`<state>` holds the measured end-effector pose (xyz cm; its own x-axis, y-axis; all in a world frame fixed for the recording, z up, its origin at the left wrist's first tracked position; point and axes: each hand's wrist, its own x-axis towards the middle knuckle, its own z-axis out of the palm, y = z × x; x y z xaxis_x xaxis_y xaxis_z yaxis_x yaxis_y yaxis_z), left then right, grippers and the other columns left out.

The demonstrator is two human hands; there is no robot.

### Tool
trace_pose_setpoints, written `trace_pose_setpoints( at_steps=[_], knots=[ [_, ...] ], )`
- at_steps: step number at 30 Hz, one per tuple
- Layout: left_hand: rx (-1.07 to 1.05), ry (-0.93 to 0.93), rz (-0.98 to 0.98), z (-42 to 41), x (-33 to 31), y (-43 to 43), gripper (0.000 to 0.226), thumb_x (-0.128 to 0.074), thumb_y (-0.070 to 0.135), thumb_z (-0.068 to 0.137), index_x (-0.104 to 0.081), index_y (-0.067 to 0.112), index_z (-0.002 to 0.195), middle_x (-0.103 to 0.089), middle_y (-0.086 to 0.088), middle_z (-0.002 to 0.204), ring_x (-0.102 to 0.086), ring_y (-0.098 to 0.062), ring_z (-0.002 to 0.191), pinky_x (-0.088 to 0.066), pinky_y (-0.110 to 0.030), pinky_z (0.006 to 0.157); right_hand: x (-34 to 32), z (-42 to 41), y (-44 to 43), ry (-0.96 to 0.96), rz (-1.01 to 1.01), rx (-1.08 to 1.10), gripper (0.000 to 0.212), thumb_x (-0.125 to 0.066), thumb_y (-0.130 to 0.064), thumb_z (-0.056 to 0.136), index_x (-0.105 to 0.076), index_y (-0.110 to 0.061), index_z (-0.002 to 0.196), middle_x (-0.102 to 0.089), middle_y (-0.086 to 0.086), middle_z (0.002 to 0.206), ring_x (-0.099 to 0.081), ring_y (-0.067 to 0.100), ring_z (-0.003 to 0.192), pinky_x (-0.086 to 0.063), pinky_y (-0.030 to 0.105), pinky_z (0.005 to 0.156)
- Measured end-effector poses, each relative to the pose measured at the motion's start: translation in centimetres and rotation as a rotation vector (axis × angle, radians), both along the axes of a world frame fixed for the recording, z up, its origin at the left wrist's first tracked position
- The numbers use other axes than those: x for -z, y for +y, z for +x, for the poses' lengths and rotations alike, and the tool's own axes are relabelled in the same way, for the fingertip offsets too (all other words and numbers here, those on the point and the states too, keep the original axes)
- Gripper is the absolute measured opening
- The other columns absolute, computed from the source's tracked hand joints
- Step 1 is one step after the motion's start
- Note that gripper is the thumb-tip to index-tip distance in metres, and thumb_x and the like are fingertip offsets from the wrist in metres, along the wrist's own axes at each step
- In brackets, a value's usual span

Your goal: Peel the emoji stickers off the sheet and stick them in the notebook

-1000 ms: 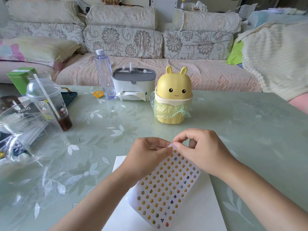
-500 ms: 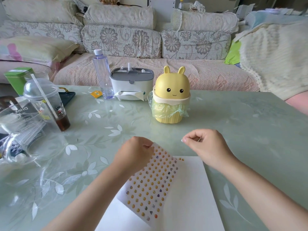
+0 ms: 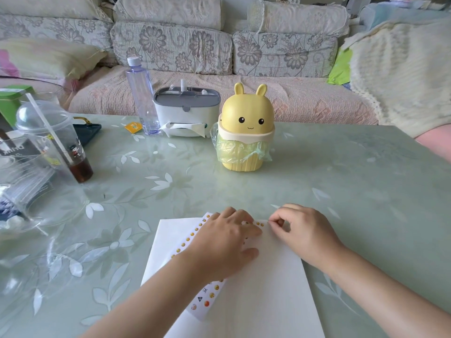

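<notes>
From the head view, the left hand (image 3: pixel 227 242) lies flat, fingers spread, pinning the white sheet of small emoji stickers (image 3: pixel 195 242) onto the blank white notebook page (image 3: pixel 268 289) on the pale green desk (image 3: pixel 341 179). The right hand (image 3: pixel 302 230) is pinched narrow at the page's top edge beside a row of stuck emojis (image 3: pixel 258 224), seemingly pressing one down; whether it grips a sticker I cannot tell. Next likely calls for peeling another.

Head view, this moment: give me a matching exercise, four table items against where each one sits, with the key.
Items:
1. sticker sheet
2. yellow bunny bin
3. water bottle
4. drink cup with straw

Places:
A. far left side of the table
B. under the left hand, on the white page
C. just left of the tissue box
D. middle of the table, beyond both hands

Pairs: 1-B, 2-D, 3-C, 4-A
</notes>
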<state>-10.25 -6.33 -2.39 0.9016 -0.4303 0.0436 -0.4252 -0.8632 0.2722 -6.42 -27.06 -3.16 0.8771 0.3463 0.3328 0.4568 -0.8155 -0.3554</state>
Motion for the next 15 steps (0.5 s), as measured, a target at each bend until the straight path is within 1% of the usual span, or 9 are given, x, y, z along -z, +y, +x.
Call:
trace_pose_setpoints(
  at_steps=[3, 7, 9, 11, 13, 15],
  knots=[
    [0.003, 0.001, -0.011, 0.1, 0.1, 0.1, 0.043, -0.053, 0.052, 0.096, -0.050, 0.045, 0.139, -0.039, 0.019, 0.146, -0.032, -0.008, 0.133, -0.023, -0.026, 0.103, 0.9, 0.2, -0.3, -0.117, -0.002, -0.032, 0.019, -0.078, -0.014, 0.079, -0.065, -0.026, 0.073, -0.059, -0.009, 0.071, -0.051, 0.012, 0.056, -0.046, 0.028, 0.049],
    [0.005, 0.001, -0.020, 0.2, 0.2, 0.1, 0.044, -0.053, 0.053, 0.096, -0.050, 0.045, 0.139, -0.038, 0.020, 0.145, -0.032, -0.007, 0.132, -0.022, -0.024, 0.100, 1.5, 0.5, -0.4, -0.177, -0.030, -0.058, 0.018, -0.078, -0.013, 0.078, -0.065, -0.025, 0.073, -0.057, -0.006, 0.071, -0.050, 0.015, 0.053, -0.045, 0.030, 0.044],
    [0.005, 0.001, -0.021, 0.2, 0.3, 0.1, 0.044, -0.053, 0.053, 0.096, -0.050, 0.045, 0.139, -0.038, 0.020, 0.145, -0.032, -0.007, 0.132, -0.021, -0.023, 0.099, 1.5, 0.6, -0.3, -0.149, -0.049, -0.058, 0.018, -0.077, -0.014, 0.078, -0.065, -0.026, 0.072, -0.056, -0.006, 0.071, -0.050, 0.016, 0.052, -0.043, 0.028, 0.043],
    [0.005, 0.001, -0.022, 0.2, 0.3, 0.0, 0.044, -0.053, 0.052, 0.096, -0.050, 0.045, 0.139, -0.039, 0.020, 0.145, -0.032, -0.007, 0.132, -0.022, -0.023, 0.100, 1.1, 0.7, -0.4, -0.097, -0.084, -0.059, 0.015, -0.076, -0.019, 0.082, -0.067, -0.028, 0.073, -0.055, -0.008, 0.072, -0.050, 0.013, 0.056, -0.041, 0.026, 0.046],
    [0.002, 0.002, -0.025, 0.2, 0.3, 0.0, 0.043, -0.053, 0.052, 0.096, -0.051, 0.045, 0.138, -0.040, 0.020, 0.144, -0.033, -0.007, 0.131, -0.022, -0.024, 0.103, 0.6, 0.6, -0.5, -0.021, -0.127, -0.079, 0.013, -0.070, -0.029, 0.089, -0.071, -0.029, 0.076, -0.056, -0.009, 0.077, -0.053, 0.013, 0.069, -0.040, 0.027, 0.052],
    [0.001, -0.001, -0.024, 0.2, 0.3, 0.0, 0.043, -0.053, 0.052, 0.096, -0.051, 0.045, 0.138, -0.040, 0.021, 0.144, -0.033, -0.007, 0.131, -0.023, -0.024, 0.103, 0.2, 0.3, -0.7, 0.051, -0.135, -0.087, 0.018, -0.062, -0.040, 0.093, -0.074, -0.032, 0.082, -0.057, -0.009, 0.084, -0.054, 0.012, 0.071, -0.044, 0.029, 0.059]
  ],
)
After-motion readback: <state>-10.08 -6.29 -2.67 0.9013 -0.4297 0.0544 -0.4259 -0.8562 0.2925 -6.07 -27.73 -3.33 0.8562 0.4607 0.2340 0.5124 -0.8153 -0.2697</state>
